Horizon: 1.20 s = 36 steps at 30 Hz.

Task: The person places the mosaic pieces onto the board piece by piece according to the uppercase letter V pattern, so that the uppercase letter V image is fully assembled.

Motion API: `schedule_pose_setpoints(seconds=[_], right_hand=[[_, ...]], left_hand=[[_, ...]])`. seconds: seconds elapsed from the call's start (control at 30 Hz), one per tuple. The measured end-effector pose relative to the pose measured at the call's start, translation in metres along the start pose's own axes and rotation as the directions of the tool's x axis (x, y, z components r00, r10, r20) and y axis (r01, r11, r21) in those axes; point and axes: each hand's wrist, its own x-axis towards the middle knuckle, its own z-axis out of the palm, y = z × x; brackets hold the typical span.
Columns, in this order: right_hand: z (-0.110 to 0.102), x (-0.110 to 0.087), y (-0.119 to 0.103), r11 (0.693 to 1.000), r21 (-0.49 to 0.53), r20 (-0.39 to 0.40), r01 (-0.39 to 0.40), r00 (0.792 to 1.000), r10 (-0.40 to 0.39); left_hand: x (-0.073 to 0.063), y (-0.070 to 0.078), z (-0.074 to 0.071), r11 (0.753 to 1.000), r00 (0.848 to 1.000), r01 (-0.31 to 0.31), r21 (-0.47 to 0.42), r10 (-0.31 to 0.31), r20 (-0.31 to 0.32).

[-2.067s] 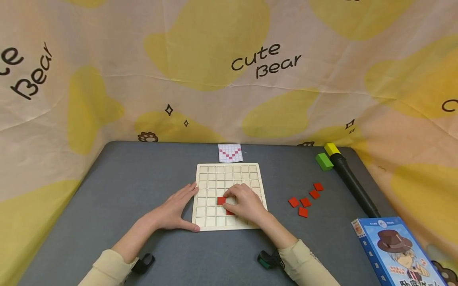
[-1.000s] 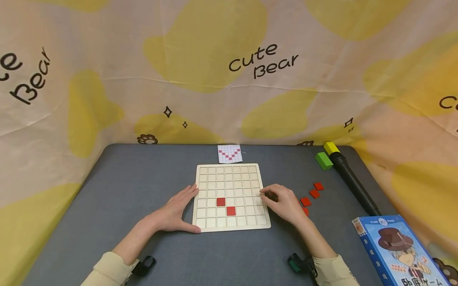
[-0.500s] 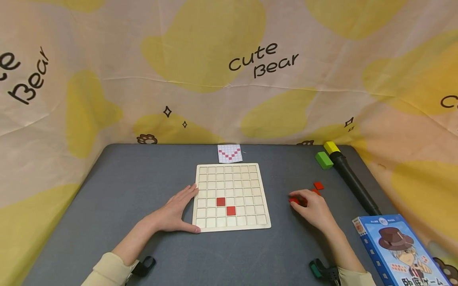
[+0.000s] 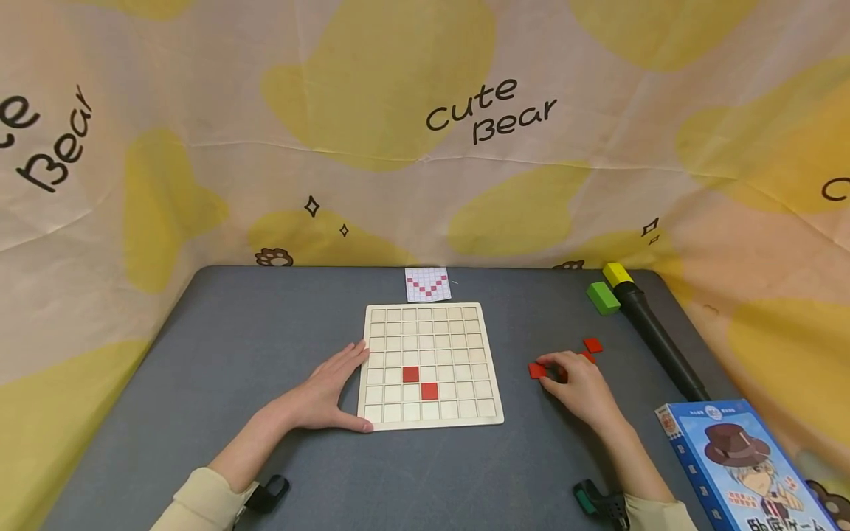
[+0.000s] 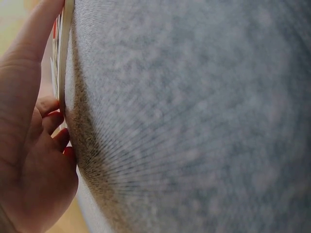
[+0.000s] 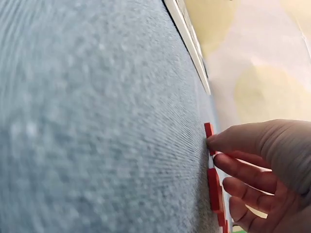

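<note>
A pale wooden grid board (image 4: 465, 361) lies on the grey table, with one red tile (image 4: 410, 375) and another red tile (image 4: 429, 391) in its cells. Along the board's left edge rests my left hand (image 4: 319, 391), fingers straight and thumb at the near corner. My right hand (image 4: 581, 387), to the right of the board, pinches a loose red tile (image 4: 536, 371) between thumb and finger at the table surface. In the right wrist view the thumb presses on that tile (image 6: 208, 129), with more red tiles (image 6: 214, 190) beneath the other fingers.
Behind the board lies a pattern card (image 4: 428, 285) with red squares. At right are loose red tiles (image 4: 593, 345), a green block (image 4: 603, 299), a black tube with a yellow end (image 4: 657, 339) and a blue box (image 4: 750, 464). A printed cloth (image 4: 372, 133) hangs behind the table.
My right hand has gone from the board to the loose tiles on the right. One tile there has since slid slightly left at its fingertips. The left hand has stayed put.
</note>
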Motion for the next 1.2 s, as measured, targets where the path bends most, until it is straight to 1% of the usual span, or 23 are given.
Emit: schedule_pose_setpoints(seconds=[0.17,0.3,0.4,0.57,0.7,0.8,0.97,1.2], right_hand=[[0.004,0.003,0.001,1.000,-0.020,-0.016,-0.004,1.000,0.003],[0.002,0.003,0.002,0.999,-0.037,-0.001,-0.027,1.000,0.027],[0.001,0.003,0.002,0.999,-0.041,0.005,-0.031,1.000,0.031],[0.005,0.005,0.000,0.999,-0.043,-0.026,-0.018,1.000,0.017],[0.009,0.009,-0.001,0.998,-0.047,-0.036,-0.032,0.999,0.030],[0.011,0.012,-0.004,0.998,-0.037,-0.034,-0.048,0.998,0.047],[0.017,0.017,-0.012,0.999,-0.001,-0.034,-0.050,0.998,0.050],[0.029,0.025,-0.033,0.999,0.038,-0.016,-0.035,0.999,0.036]], left_hand=[[0.000,0.000,0.000,1.000,1.000,-0.003,-0.001,0.003,-0.002],[0.000,-0.001,0.000,1.000,1.000,-0.007,0.001,0.007,0.000],[0.000,-0.001,0.000,1.000,1.000,-0.010,0.004,0.010,-0.002],[0.000,-0.001,0.001,1.000,1.000,-0.016,0.007,0.016,-0.008],[0.000,-0.002,0.001,1.000,1.000,-0.018,0.011,0.018,-0.014],[0.000,-0.002,0.002,1.000,1.000,-0.021,0.010,0.021,-0.021],[0.000,-0.002,0.002,1.000,1.000,-0.026,0.009,0.026,-0.017],[-0.001,-0.002,0.001,1.000,1.000,-0.012,0.003,0.012,-0.004]])
